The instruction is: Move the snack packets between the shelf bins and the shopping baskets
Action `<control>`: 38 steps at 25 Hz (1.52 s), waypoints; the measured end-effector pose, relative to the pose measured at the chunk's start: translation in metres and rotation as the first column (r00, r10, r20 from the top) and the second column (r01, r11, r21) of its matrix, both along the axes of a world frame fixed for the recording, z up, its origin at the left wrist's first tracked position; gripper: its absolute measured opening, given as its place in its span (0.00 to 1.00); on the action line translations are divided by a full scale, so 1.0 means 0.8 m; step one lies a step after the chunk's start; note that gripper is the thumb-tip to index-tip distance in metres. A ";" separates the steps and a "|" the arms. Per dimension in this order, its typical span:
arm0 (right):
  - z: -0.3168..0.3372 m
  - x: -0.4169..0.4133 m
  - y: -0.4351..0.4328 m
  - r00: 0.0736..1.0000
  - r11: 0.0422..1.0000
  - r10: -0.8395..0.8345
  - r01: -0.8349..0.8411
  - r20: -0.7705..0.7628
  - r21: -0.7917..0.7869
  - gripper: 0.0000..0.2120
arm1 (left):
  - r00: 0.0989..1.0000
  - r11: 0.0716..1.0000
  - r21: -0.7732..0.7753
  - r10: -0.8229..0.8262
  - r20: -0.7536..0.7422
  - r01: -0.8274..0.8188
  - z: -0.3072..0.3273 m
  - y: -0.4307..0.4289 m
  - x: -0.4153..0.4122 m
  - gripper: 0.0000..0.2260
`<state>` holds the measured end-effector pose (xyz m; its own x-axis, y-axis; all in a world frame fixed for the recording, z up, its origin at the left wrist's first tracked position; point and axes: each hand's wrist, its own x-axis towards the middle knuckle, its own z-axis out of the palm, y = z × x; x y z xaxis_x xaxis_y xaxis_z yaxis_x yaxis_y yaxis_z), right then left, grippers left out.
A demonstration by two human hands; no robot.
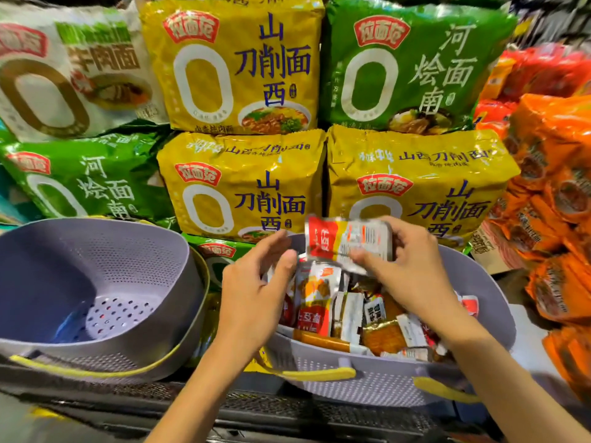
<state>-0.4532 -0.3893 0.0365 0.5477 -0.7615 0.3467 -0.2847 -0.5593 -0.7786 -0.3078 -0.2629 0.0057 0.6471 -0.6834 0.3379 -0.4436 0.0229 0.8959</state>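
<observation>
Two purple perforated baskets stand side by side. The left basket [105, 251] holds nothing. The right basket [361, 383] is filled with several small snack packets [348, 318]. My right hand [401, 266] pinches a red, yellow and white snack packet [347, 241] above the right basket's far side. My left hand [256, 282] hovers just left of that packet with its fingers extended over the basket's left rim, holding nothing.
Behind the baskets rise stacked yellow noodle bags [243, 190], green noodle bags [406, 68] and a white one [64, 71]. Orange packets [556, 199] pile up on the right. A dark mesh surface [287, 407] runs along the front below the baskets.
</observation>
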 end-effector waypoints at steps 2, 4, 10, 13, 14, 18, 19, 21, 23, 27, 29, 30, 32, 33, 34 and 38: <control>0.008 0.009 0.009 0.982 0.987 0.019 0.012 0.186 -0.161 0.12 | 0.911 0.982 -0.037 -0.186 -0.368 0.186 0.019 -0.014 -0.002 0.16; 0.001 0.022 0.021 0.976 0.935 0.132 -0.064 0.174 -0.349 0.15 | 0.642 0.932 -0.127 -0.327 -0.693 0.338 0.034 -0.024 -0.007 0.17; -0.005 0.014 0.000 0.934 0.844 0.279 -0.349 -0.221 -0.408 0.16 | 0.668 0.956 -0.257 -0.286 -0.687 0.144 0.022 -0.037 0.019 0.17; 0.006 0.018 -0.018 0.831 0.875 0.152 -0.365 -0.535 -0.319 0.24 | 0.737 0.947 -0.291 -0.292 -0.609 0.135 0.020 -0.036 0.032 0.13; 0.001 0.025 -0.018 0.744 0.857 0.100 -0.401 -0.660 -0.323 0.28 | 0.746 0.947 -0.290 -0.291 -0.599 0.137 0.019 -0.037 0.033 0.12; -0.025 0.042 -0.008 0.644 0.757 -0.054 -0.472 -0.763 -0.452 0.34 | 0.750 0.957 -0.270 -0.253 -0.611 0.103 0.014 -0.038 0.029 0.10; -0.027 0.043 -0.009 0.657 0.748 -0.053 -0.473 -0.752 -0.466 0.34 | 0.751 0.958 -0.268 -0.250 -0.611 0.101 0.015 -0.037 0.028 0.08; -0.024 0.043 -0.013 0.669 0.789 -0.013 -0.449 -0.743 -0.419 0.32 | 0.752 0.955 -0.279 -0.259 -0.607 0.104 0.016 -0.036 0.027 0.07; -0.018 0.043 -0.013 0.710 0.898 0.069 -0.350 -0.701 -0.266 0.24 | 0.740 0.946 -0.312 -0.274 -0.614 0.092 0.018 -0.036 0.027 0.08; 0.000 0.025 -0.025 0.926 0.988 0.153 -0.135 -0.344 0.077 0.17 | 0.672 0.933 -0.359 -0.272 -0.689 0.010 0.020 -0.035 0.030 0.07; 0.013 0.013 -0.035 0.993 0.937 0.119 -0.107 -0.017 0.334 0.16 | 0.630 0.931 -0.365 -0.285 -0.723 0.002 0.023 -0.034 0.029 0.09; 0.019 0.006 -0.039 0.987 0.868 0.088 -0.142 0.133 0.476 0.14 | 0.620 0.932 -0.364 -0.286 -0.730 0.001 0.024 -0.034 0.029 0.11; 0.029 -0.002 -0.039 0.928 0.683 0.044 -0.298 0.369 0.667 0.25 | 0.614 0.933 -0.360 -0.285 -0.736 0.002 0.026 -0.033 0.027 0.17; 0.030 -0.002 -0.039 0.898 0.607 0.032 -0.366 0.439 0.705 0.34 | 0.615 0.937 -0.350 -0.278 -0.738 0.003 0.027 -0.032 0.026 0.21; 0.030 0.000 -0.036 0.879 0.556 0.016 -0.404 0.476 0.727 0.38 | 0.608 0.942 -0.336 -0.271 -0.746 0.007 0.026 -0.033 0.023 0.23; 0.023 0.027 -0.010 0.835 0.520 -0.076 -0.433 0.545 0.736 0.23 | 0.566 0.950 -0.305 -0.287 -0.773 0.066 0.021 -0.039 0.003 0.21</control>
